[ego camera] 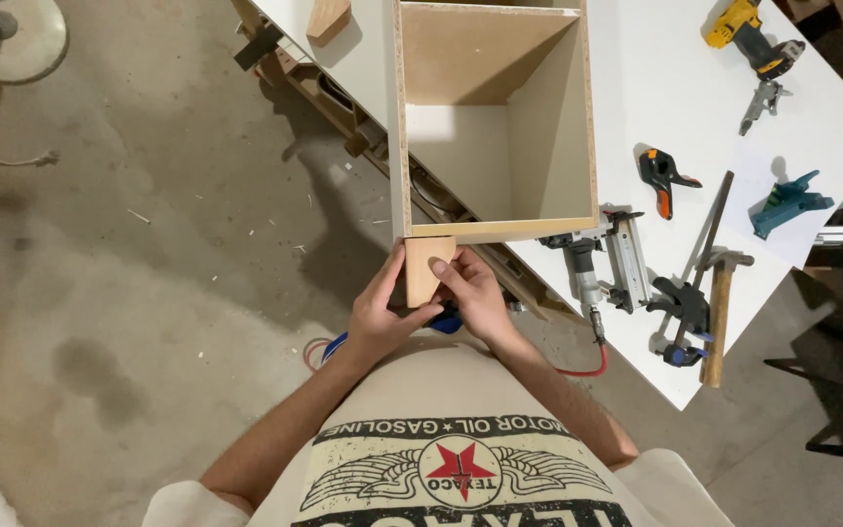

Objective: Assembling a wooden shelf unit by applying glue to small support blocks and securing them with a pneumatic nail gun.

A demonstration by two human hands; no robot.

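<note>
Both my hands pinch the small wooden block [427,268]; left hand [380,317] and right hand [478,296] flank it; its long axis points at the cabinet box [495,117] corner on the bench [675,107].

White workbench [822,127] carries open box carcass [496,127], nail gun [609,263], hammer [717,307], clamps [663,178], drill [751,35].

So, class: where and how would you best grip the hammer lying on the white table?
Probably grip the hammer by the lower end of its wooden handle, coming from the table's near edge. The handle end points toward that edge, while the metal head lies further in, beside the black clamp.
</note>
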